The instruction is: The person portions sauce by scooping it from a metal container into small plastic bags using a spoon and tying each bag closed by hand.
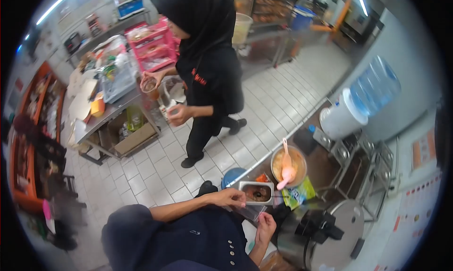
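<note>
A small clear plastic bag (249,213) is stretched between my two hands. My left hand (229,197) pinches its left edge, with the fingers closed. Lower down, my right hand (265,229) grips the other edge between thumb and fingers. Just beyond the bag stands a rectangular steel container (242,186) with dark reddish food in it. Behind that sits a round tub (302,177) of orange-yellow food. A pink spoon (286,169) lies across the tub. Beside it is a green and yellow packet (303,193).
A large steel pot (295,240) with a lid is close to my right hand. Farther right are metal racks (349,160) and a water dispenser (340,115) with a blue bottle. A person (207,73) in black walks past, carrying a cup (151,89). A cluttered table (106,120) stands beyond.
</note>
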Demonstrator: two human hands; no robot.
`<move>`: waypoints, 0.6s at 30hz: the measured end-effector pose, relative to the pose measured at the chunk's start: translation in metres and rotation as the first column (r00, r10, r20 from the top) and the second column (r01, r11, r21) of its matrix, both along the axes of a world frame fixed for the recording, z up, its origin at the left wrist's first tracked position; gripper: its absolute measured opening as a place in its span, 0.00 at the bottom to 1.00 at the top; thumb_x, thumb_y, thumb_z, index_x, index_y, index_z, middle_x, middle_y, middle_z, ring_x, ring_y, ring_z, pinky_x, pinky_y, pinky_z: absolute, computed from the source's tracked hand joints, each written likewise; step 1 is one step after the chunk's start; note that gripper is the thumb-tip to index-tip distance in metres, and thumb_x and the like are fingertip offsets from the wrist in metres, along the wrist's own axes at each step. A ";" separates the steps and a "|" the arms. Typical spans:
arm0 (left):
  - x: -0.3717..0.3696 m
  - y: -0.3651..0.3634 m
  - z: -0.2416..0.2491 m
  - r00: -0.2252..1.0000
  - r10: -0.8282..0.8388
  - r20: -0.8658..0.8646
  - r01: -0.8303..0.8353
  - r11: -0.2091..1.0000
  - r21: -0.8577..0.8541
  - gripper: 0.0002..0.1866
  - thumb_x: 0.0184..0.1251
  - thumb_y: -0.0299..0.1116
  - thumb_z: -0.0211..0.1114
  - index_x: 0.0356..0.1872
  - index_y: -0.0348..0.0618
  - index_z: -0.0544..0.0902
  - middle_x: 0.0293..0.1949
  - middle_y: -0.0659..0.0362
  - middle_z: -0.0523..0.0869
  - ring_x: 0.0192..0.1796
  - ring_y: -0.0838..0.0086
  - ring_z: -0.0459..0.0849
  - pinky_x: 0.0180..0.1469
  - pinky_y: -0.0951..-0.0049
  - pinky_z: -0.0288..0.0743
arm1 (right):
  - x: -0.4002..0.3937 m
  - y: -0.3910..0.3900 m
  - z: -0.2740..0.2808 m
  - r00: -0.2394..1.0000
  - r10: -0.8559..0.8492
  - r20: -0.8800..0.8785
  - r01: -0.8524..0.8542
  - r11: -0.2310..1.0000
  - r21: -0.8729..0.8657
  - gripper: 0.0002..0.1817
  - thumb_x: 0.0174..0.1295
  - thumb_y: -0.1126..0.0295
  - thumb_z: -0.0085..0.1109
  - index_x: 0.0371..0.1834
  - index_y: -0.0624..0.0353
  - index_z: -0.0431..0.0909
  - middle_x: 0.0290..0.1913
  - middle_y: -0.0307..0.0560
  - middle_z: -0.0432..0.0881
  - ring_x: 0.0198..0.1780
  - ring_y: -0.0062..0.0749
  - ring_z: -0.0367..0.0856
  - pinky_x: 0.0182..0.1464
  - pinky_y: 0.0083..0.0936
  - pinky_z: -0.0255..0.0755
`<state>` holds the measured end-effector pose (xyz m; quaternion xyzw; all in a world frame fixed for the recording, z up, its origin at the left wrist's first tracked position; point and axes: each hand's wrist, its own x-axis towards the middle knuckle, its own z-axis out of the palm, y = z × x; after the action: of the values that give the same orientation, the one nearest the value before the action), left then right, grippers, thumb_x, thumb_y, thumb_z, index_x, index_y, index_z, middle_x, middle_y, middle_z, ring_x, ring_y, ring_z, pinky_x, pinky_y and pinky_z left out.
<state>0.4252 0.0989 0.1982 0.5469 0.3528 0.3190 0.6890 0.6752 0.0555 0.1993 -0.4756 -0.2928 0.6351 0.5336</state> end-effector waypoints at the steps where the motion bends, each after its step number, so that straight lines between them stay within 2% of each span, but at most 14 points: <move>1: -0.004 -0.002 -0.002 1.000 -0.001 0.021 0.001 1.000 -0.018 0.10 0.71 0.36 0.68 0.41 0.39 0.82 0.35 0.64 0.83 0.42 0.81 0.78 0.48 0.74 0.73 | -0.002 0.002 0.006 0.999 0.010 0.040 -0.010 1.000 0.004 0.09 0.63 0.80 0.66 0.45 0.66 0.80 0.40 0.42 0.84 0.41 0.21 0.81 0.45 0.17 0.73; 2: -0.008 -0.003 0.002 0.999 0.040 0.016 -0.040 0.999 -0.006 0.10 0.71 0.36 0.68 0.41 0.39 0.82 0.35 0.64 0.83 0.42 0.81 0.78 0.48 0.74 0.73 | -0.011 0.003 0.019 0.997 0.017 0.079 -0.018 1.000 0.010 0.10 0.62 0.80 0.67 0.46 0.66 0.80 0.40 0.41 0.84 0.40 0.20 0.80 0.43 0.16 0.73; 3: -0.011 -0.005 0.009 0.989 0.079 -0.121 -0.068 0.993 0.097 0.11 0.70 0.37 0.68 0.42 0.39 0.81 0.35 0.62 0.82 0.42 0.79 0.79 0.48 0.73 0.73 | -0.017 0.006 0.017 0.996 0.054 0.075 -0.055 0.998 0.021 0.10 0.62 0.80 0.67 0.46 0.66 0.80 0.40 0.41 0.84 0.40 0.20 0.80 0.43 0.16 0.73; 4: -0.013 -0.008 0.016 0.959 0.127 -0.253 -0.077 0.977 0.198 0.12 0.69 0.37 0.69 0.42 0.39 0.81 0.35 0.60 0.82 0.41 0.77 0.79 0.47 0.72 0.74 | -0.019 0.007 0.012 0.986 0.066 0.151 -0.069 0.998 0.015 0.10 0.61 0.79 0.68 0.44 0.65 0.80 0.38 0.40 0.84 0.37 0.19 0.79 0.40 0.15 0.72; 5: -0.011 -0.015 0.020 0.929 0.263 -0.261 -0.190 0.943 0.274 0.15 0.68 0.39 0.70 0.44 0.39 0.80 0.36 0.58 0.82 0.41 0.73 0.81 0.46 0.69 0.75 | -0.020 0.008 0.008 0.971 0.073 0.229 -0.077 0.997 0.010 0.09 0.61 0.79 0.69 0.43 0.64 0.81 0.36 0.40 0.84 0.34 0.18 0.79 0.37 0.14 0.71; 6: 0.000 -0.024 0.031 0.782 0.574 -0.245 -0.422 0.776 0.470 0.18 0.67 0.41 0.70 0.47 0.39 0.79 0.38 0.55 0.82 0.42 0.70 0.83 0.44 0.67 0.76 | -0.021 0.010 0.004 0.969 0.095 0.227 -0.102 0.995 0.021 0.09 0.61 0.79 0.69 0.43 0.64 0.81 0.36 0.40 0.84 0.34 0.18 0.79 0.37 0.14 0.71; 8: -0.003 -0.023 0.036 0.704 0.643 -0.300 -0.312 0.660 0.683 0.19 0.67 0.44 0.70 0.46 0.38 0.81 0.37 0.53 0.85 0.41 0.69 0.84 0.43 0.67 0.78 | -0.030 0.014 0.001 0.934 0.159 0.321 -0.187 0.981 0.058 0.07 0.61 0.77 0.70 0.40 0.64 0.82 0.31 0.37 0.83 0.29 0.16 0.76 0.32 0.14 0.69; 9: -0.003 -0.024 0.040 0.696 0.654 -0.296 -0.317 0.650 0.691 0.19 0.67 0.44 0.70 0.46 0.38 0.81 0.37 0.53 0.85 0.41 0.69 0.84 0.43 0.67 0.78 | -0.035 0.016 0.002 0.913 0.182 0.364 -0.214 0.976 0.050 0.06 0.61 0.76 0.70 0.37 0.65 0.82 0.29 0.37 0.83 0.28 0.16 0.77 0.32 0.14 0.70; 10: -0.002 -0.026 0.045 0.808 0.499 -0.315 -0.307 0.811 0.498 0.20 0.67 0.46 0.70 0.46 0.37 0.83 0.35 0.53 0.86 0.40 0.69 0.85 0.42 0.68 0.78 | -0.043 0.019 0.003 0.913 0.186 0.362 -0.221 0.974 0.057 0.06 0.61 0.76 0.70 0.37 0.65 0.82 0.29 0.37 0.83 0.28 0.16 0.77 0.32 0.14 0.70; 11: 0.000 -0.030 0.050 0.900 0.331 -0.285 -0.253 0.927 0.278 0.21 0.67 0.47 0.69 0.45 0.37 0.84 0.34 0.53 0.87 0.39 0.70 0.85 0.42 0.68 0.79 | -0.049 0.020 0.005 0.868 0.190 0.459 -0.287 0.946 0.150 0.06 0.62 0.76 0.69 0.37 0.65 0.82 0.29 0.37 0.83 0.29 0.16 0.78 0.33 0.14 0.70; 13: 0.003 -0.035 0.061 0.884 0.356 -0.304 -0.283 0.923 0.260 0.21 0.68 0.48 0.69 0.44 0.36 0.85 0.34 0.53 0.87 0.39 0.70 0.86 0.43 0.68 0.79 | -0.056 0.024 0.002 0.745 0.163 0.647 -0.400 0.885 0.238 0.06 0.62 0.76 0.69 0.36 0.66 0.81 0.29 0.38 0.83 0.30 0.17 0.79 0.33 0.15 0.72; 16: -0.001 -0.032 0.044 0.861 0.415 -0.295 -0.345 0.902 0.261 0.19 0.69 0.44 0.68 0.44 0.35 0.86 0.32 0.54 0.88 0.35 0.72 0.86 0.40 0.71 0.79 | -0.064 0.031 0.001 0.705 0.144 0.695 -0.474 0.824 0.310 0.07 0.61 0.76 0.70 0.35 0.66 0.80 0.29 0.38 0.82 0.29 0.16 0.78 0.30 0.15 0.71; 17: -0.005 -0.030 0.037 0.893 0.384 -0.232 -0.326 0.911 0.253 0.19 0.69 0.44 0.68 0.46 0.35 0.86 0.34 0.54 0.89 0.36 0.73 0.86 0.41 0.71 0.80 | -0.063 0.032 0.006 0.675 0.236 0.699 -0.497 0.846 0.194 0.07 0.60 0.77 0.70 0.35 0.66 0.80 0.30 0.39 0.83 0.30 0.16 0.81 0.29 0.15 0.74; 18: -0.009 -0.029 0.031 0.921 0.352 -0.169 -0.307 0.920 0.244 0.19 0.69 0.43 0.68 0.48 0.36 0.86 0.36 0.54 0.90 0.37 0.74 0.86 0.42 0.72 0.81 | -0.064 0.033 0.011 0.673 0.240 0.699 -0.502 0.843 0.194 0.07 0.60 0.77 0.70 0.35 0.66 0.80 0.30 0.39 0.83 0.30 0.16 0.81 0.29 0.15 0.74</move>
<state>0.4166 0.0698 0.2292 0.5805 0.4745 0.4073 0.5216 0.6109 0.0884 0.2105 -0.4845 -0.6658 0.4585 0.3342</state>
